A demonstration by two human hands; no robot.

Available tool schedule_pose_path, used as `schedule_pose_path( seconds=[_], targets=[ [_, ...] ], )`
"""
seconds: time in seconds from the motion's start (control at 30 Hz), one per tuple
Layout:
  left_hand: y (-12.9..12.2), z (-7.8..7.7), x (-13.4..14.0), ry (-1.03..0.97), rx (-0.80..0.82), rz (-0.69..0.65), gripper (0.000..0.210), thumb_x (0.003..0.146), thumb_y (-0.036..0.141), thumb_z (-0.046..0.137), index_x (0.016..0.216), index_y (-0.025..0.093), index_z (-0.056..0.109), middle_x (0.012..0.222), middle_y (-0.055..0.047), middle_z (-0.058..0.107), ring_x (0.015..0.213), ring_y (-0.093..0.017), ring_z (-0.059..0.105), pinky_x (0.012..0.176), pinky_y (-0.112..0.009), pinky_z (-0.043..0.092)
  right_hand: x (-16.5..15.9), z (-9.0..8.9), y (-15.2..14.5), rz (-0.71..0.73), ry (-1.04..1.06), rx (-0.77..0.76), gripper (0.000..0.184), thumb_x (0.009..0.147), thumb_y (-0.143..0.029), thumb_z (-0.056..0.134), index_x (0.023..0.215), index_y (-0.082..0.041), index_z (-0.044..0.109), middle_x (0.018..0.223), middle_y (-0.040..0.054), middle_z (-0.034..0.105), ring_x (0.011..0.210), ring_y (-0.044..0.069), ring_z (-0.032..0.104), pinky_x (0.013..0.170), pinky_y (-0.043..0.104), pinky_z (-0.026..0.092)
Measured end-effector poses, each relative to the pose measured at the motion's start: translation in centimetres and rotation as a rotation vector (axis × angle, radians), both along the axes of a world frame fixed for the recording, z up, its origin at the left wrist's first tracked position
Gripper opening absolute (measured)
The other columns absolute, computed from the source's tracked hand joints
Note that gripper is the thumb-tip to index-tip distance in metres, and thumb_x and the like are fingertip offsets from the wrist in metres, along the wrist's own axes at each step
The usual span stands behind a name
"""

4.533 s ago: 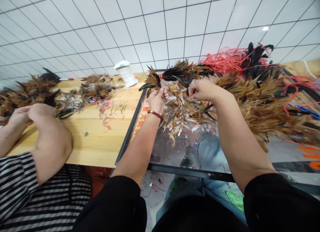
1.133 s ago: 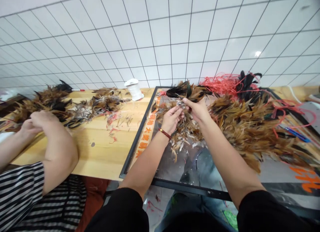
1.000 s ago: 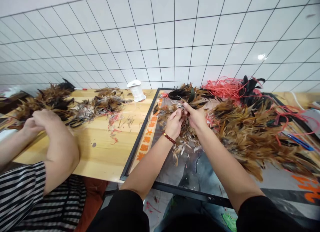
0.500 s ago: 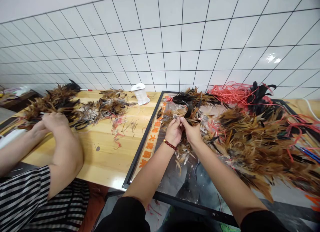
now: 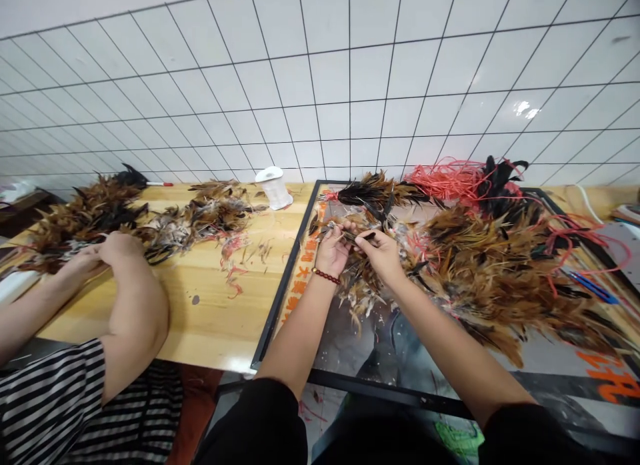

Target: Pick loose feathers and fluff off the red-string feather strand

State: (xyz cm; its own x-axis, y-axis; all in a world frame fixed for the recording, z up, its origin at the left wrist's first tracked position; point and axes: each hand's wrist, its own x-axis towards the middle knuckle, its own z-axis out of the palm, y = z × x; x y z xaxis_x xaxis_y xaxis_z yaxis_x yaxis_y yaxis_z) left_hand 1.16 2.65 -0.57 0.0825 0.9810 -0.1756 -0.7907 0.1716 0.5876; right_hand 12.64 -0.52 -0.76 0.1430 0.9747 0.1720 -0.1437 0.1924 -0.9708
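Note:
My left hand, with a beaded bracelet at the wrist, is palm up, its fingers curled on thin brown feathers. Close beside it on the right, my right hand pinches a dark feather between thumb and fingers. Both hands are over the glass-topped panel with a black frame. Loose fluffy feathers lie under and around them. To the right spreads a big heap of brown feathers. Behind the hands lies a dark feather bunch tied with red at its left end.
A tangle of red plastic string lies by the tiled wall, and a blue cutter at the right. A white spool stands on the wooden table. On the left, a co-worker's hands work at another feather pile.
My hands have moved slightly apart, and a dark feather now shows in my right fingers. The whole view has shifted a little to the right. The co-worker's hands have moved slightly.

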Motion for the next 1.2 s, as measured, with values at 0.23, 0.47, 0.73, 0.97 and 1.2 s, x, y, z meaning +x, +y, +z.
schedule_pose_path(
  seconds=[0.23, 0.47, 0.73, 0.97, 1.2],
  targets=[
    [0.9, -1.0, -0.5, 0.009, 0.113, 0.026, 0.016, 0.085, 0.027, 0.075, 0.080, 0.017, 0.063, 0.077, 0.002, 0.070, 0.081, -0.011, 0.069, 0.089, -0.027, 0.052, 2.9, 0.2, -5.3, 0.041, -0.241, 0.003, 0.020, 0.076, -0.041, 0.073, 0.075, -0.022, 0.068, 0.062, -0.0003, 0.065, 0.056, 0.016, 0.059, 0.058, 0.030, 0.047],
    [1.4, -1.0, -1.3, 0.017, 0.076, 0.067, 0.015, 0.090, 0.024, 0.069, 0.081, 0.017, 0.060, 0.064, 0.005, 0.059, 0.067, -0.009, 0.064, 0.079, -0.026, 0.054, 2.9, -0.2, -9.4, 0.222, -0.885, 0.372, 0.018, 0.094, -0.026, 0.054, 0.087, -0.023, 0.070, 0.086, 0.0064, 0.074, 0.080, 0.020, 0.069, 0.075, 0.034, 0.053],
    [1.3, -0.5, -1.8, 0.030, -0.009, 0.061, 0.017, 0.096, 0.024, 0.061, 0.080, 0.017, 0.060, 0.062, 0.006, 0.056, 0.061, -0.006, 0.060, 0.077, -0.023, 0.055, 3.6, 0.4, -10.0, 0.136, -1.153, 0.517, 0.023, 0.099, -0.026, 0.050, 0.101, -0.020, 0.072, 0.097, 0.0094, 0.076, 0.089, 0.022, 0.070, 0.081, 0.036, 0.055],
    [1.6, -0.8, -2.1, -0.066, -0.034, 0.034, 0.014, 0.095, 0.020, 0.062, 0.083, 0.016, 0.059, 0.064, 0.006, 0.054, 0.056, -0.005, 0.056, 0.069, -0.023, 0.053, 14.4, 5.8, -5.3, -0.130, -1.256, 0.049, 0.021, 0.089, -0.025, 0.060, 0.096, -0.018, 0.078, 0.093, 0.0083, 0.078, 0.085, 0.021, 0.071, 0.081, 0.032, 0.053],
    [1.5, -0.1, -2.5, -0.067, -0.039, 0.023, 0.014, 0.094, 0.020, 0.064, 0.082, 0.016, 0.058, 0.064, 0.007, 0.053, 0.053, -0.004, 0.052, 0.066, -0.022, 0.052, 13.6, 7.0, 0.6, -0.048, -1.646, -0.379, 0.033, 0.088, -0.023, 0.050, 0.100, -0.018, 0.080, 0.106, 0.0153, 0.078, 0.102, 0.029, 0.072, 0.084, 0.033, 0.051]
  ],
)
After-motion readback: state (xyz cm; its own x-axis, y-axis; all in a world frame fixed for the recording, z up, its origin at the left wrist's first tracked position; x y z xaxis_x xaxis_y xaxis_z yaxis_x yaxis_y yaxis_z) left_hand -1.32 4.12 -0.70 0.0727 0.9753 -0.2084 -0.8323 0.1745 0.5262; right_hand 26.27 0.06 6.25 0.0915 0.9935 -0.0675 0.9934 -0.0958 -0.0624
